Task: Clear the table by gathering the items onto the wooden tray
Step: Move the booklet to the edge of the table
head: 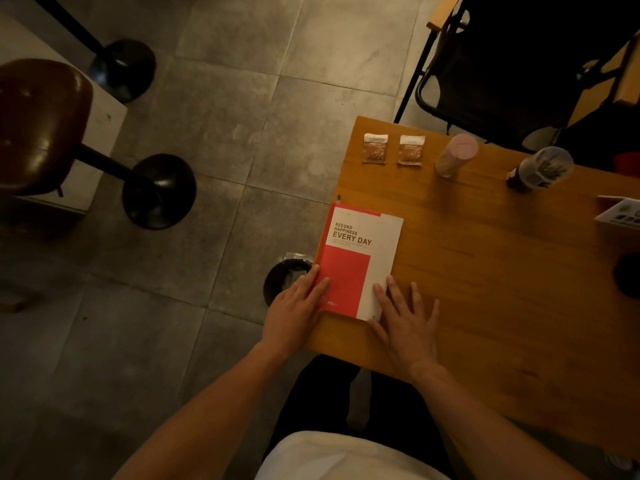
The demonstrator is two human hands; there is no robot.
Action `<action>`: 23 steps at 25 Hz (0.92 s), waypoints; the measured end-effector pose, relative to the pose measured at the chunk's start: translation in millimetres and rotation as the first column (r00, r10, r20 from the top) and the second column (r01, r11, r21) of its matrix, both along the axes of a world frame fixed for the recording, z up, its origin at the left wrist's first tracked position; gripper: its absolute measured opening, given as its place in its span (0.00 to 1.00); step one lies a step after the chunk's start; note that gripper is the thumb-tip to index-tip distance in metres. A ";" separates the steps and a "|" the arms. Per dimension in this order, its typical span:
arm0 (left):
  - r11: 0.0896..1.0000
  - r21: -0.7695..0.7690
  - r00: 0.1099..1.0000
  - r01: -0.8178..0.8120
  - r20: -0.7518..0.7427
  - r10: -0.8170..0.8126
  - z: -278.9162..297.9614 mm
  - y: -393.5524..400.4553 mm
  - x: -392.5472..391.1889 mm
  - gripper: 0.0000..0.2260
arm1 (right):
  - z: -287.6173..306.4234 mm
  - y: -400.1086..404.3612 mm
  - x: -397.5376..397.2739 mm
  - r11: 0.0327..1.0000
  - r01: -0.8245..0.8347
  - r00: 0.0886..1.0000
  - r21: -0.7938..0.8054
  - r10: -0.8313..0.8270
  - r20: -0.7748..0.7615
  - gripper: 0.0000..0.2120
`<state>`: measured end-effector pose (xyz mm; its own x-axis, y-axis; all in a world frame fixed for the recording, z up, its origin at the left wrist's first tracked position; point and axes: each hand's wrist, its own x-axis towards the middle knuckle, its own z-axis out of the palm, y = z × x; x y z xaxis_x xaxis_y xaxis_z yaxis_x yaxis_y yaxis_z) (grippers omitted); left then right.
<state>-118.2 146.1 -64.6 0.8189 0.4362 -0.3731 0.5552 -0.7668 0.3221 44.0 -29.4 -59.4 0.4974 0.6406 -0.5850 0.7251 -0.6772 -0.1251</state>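
Note:
A red and white notebook [360,258] lies at the near left corner of the wooden table [502,289]. My left hand [294,313] rests on the notebook's left edge, fingers spread over its red lower corner. My right hand [405,323] lies flat with its fingers apart, touching the notebook's lower right corner. Two small brown sachets [375,148] [411,150] lie side by side at the far left of the table. A pink tube-shaped container [455,155] and a clear lidded jar [540,169] stand further right. No wooden tray shows in this view.
A white card holder [620,213] and a dark round object [628,275] sit at the table's right edge. A black chair [512,64] stands behind the table. Two bar stools [38,123] stand on the tiled floor at left, and a black bin [285,277] sits below the table's corner.

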 end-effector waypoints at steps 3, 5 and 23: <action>1.000 0.007 1.000 0.011 0.012 -0.011 1.9 5.3 4.2 0.27 | 1.7 4.8 4.5 1.000 -0.002 1.000 -0.012 0.002 -0.010 0.34; 1.000 0.011 0.999 0.025 -0.030 -0.024 4.2 4.5 6.1 0.27 | 3.8 4.6 6.6 1.000 -0.013 0.999 -0.021 0.013 -0.032 0.34; 0.915 -0.291 0.892 0.278 -0.276 -0.359 91.2 -53.6 61.4 0.15 | 79.1 -71.1 19.0 0.968 0.185 0.925 -0.171 -0.230 -0.302 0.21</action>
